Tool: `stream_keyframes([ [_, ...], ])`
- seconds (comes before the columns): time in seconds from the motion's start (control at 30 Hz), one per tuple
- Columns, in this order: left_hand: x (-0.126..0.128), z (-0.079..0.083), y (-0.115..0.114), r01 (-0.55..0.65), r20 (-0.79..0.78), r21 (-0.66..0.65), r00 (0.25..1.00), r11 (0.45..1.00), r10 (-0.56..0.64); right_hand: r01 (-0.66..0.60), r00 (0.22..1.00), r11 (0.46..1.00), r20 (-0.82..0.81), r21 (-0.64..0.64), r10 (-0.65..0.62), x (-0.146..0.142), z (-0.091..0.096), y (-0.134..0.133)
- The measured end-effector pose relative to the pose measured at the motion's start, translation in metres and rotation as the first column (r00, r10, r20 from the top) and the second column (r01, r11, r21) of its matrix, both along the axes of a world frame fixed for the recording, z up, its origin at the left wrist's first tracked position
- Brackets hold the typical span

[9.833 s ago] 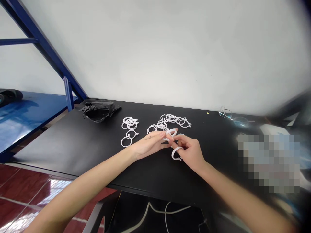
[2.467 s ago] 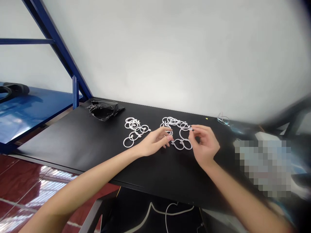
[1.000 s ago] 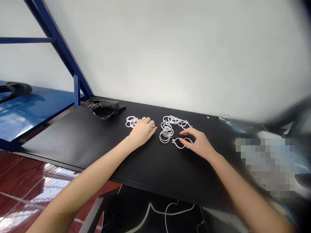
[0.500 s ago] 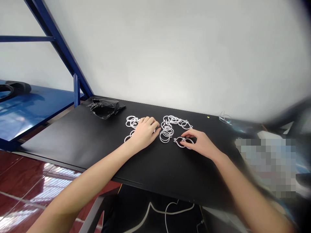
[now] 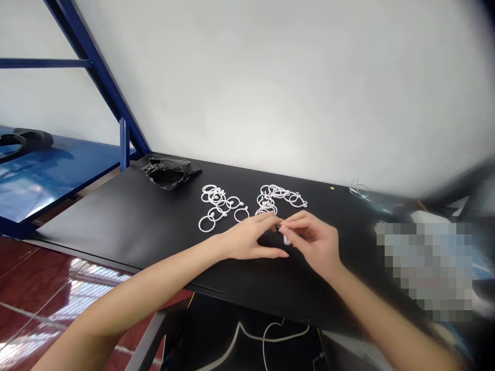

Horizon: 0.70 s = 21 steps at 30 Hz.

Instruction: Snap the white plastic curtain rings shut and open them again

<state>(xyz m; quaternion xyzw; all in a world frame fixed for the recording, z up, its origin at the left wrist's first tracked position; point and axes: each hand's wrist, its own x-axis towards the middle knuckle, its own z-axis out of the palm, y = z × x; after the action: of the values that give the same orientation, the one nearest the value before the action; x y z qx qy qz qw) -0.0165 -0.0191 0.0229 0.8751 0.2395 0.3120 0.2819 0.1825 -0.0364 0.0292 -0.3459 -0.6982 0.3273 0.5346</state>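
Observation:
My left hand [image 5: 249, 240] and my right hand [image 5: 314, 242] meet above the near middle of the black table [image 5: 127, 221]. The fingertips of both pinch a small white plastic ring [image 5: 286, 238], mostly hidden between them. Behind the hands lie two groups of white rings: a left group [image 5: 218, 205] of several spread-out rings and a right pile [image 5: 279, 197] of several tangled ones.
A crumpled black plastic bag [image 5: 169, 172] lies at the table's far left. A clear ring-like object [image 5: 359, 191] sits at the far right by the wall. A blue metal frame [image 5: 104, 93] and blue shelf [image 5: 42, 170] stand to the left. White cables [image 5: 251, 337] hang under the table.
Both hands left the table surface and came together nearer to me. The right hand picked up a ring from beside the right pile; the left hand uncovered the left group.

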Motion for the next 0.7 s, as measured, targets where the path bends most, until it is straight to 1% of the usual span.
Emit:
stream_keyframes([
  [0.07, 0.003, -0.002, -0.003, 0.031, -0.016, -0.032, 0.999, 0.999, -0.032, -0.034, 0.999, 0.999, 0.003, 0.041, 0.034, -0.009, -0.001, -0.011],
  [0.13, 0.005, -0.004, -0.004, 0.008, 0.032, -0.055, 0.999, 0.998, -0.007, -0.032, 0.999, 0.999, -0.032, 0.043, 0.034, -0.012, 0.001, -0.015],
  [0.23, 0.003, -0.003, -0.004, -0.045, 0.159, -0.078, 0.986, 0.996, 0.057, -0.057, 0.993, 0.998, -0.109, -0.021, 0.054, -0.01, 0.003, -0.013],
  [0.27, 0.002, -0.002, -0.004, -0.051, 0.178, -0.083, 0.982, 0.995, 0.065, -0.073, 0.991, 0.996, -0.119, -0.042, 0.068, -0.009, 0.003, -0.011],
  [0.33, 0.0, 0.0, -0.003, -0.039, 0.147, -0.069, 0.988, 0.997, 0.049, -0.08, 0.991, 0.995, -0.113, -0.064, 0.072, -0.008, 0.002, -0.009],
  [0.4, -0.001, 0.001, -0.003, -0.021, 0.072, -0.026, 0.997, 0.999, 0.023, -0.033, 0.996, 0.999, -0.085, -0.041, 0.03, -0.008, -0.002, -0.008],
  [0.47, -0.003, 0.001, -0.001, -0.029, 0.007, 0.017, 1.0, 0.999, 0.029, 0.025, 0.998, 1.0, -0.056, -0.003, -0.025, -0.008, -0.005, -0.007],
  [0.53, -0.005, 0.001, 0.001, -0.037, -0.04, 0.048, 0.998, 0.998, 0.039, 0.04, 0.998, 0.999, -0.04, -0.004, -0.04, -0.008, -0.007, -0.005],
  [0.6, -0.006, 0.0, 0.003, -0.033, -0.076, 0.071, 0.996, 0.997, 0.038, -0.003, 0.999, 0.997, -0.043, -0.076, 0.0, -0.008, -0.006, -0.003],
  [0.7, -0.009, -0.001, 0.005, -0.019, -0.108, 0.091, 0.994, 0.996, 0.029, -0.071, 0.995, 0.978, -0.082, -0.194, 0.056, -0.007, -0.003, -0.002],
])
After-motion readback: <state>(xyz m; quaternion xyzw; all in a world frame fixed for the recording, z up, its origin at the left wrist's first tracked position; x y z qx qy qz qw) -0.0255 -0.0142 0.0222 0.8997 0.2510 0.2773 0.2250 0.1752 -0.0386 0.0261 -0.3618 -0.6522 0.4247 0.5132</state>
